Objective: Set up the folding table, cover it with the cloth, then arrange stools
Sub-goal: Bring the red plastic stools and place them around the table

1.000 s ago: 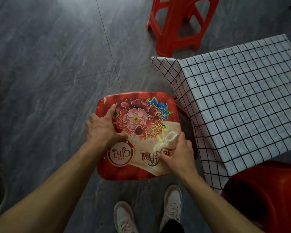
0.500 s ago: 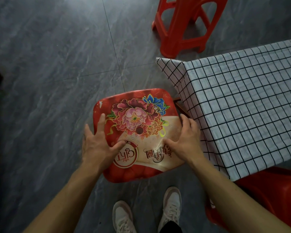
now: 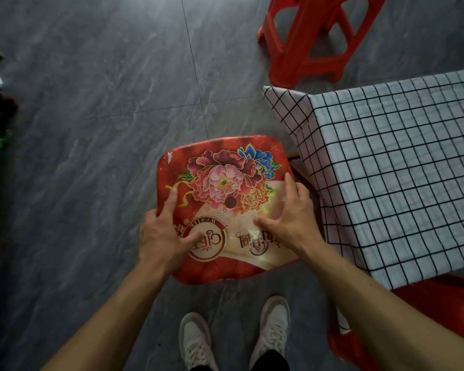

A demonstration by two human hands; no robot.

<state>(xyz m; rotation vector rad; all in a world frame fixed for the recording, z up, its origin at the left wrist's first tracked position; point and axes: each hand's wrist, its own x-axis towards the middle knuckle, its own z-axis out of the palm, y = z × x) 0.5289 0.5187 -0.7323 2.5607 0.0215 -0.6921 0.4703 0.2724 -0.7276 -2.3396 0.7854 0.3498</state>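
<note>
A red stool with a flower-printed seat [image 3: 225, 183] stands in front of me, beside the left corner of the table. My left hand [image 3: 164, 234] rests on the seat's near left part, fingers spread flat. My right hand [image 3: 289, 218] lies on the seat's right side with straight fingers, close to the table's edge. The table carries a white cloth with a black grid [image 3: 391, 167], which hangs down over its left side.
A plain red plastic stool [image 3: 314, 41] stands on the grey tiled floor beyond the table. Another red stool [image 3: 437, 311] sits low at the right, partly under the cloth's near edge. Dark clutter lines the left edge. My shoes [image 3: 233, 341] are below the seat.
The printed stool has shifted slightly toward the table. My right hand slid from the seat's near edge to its right side, and my left hand moved to the near left part.
</note>
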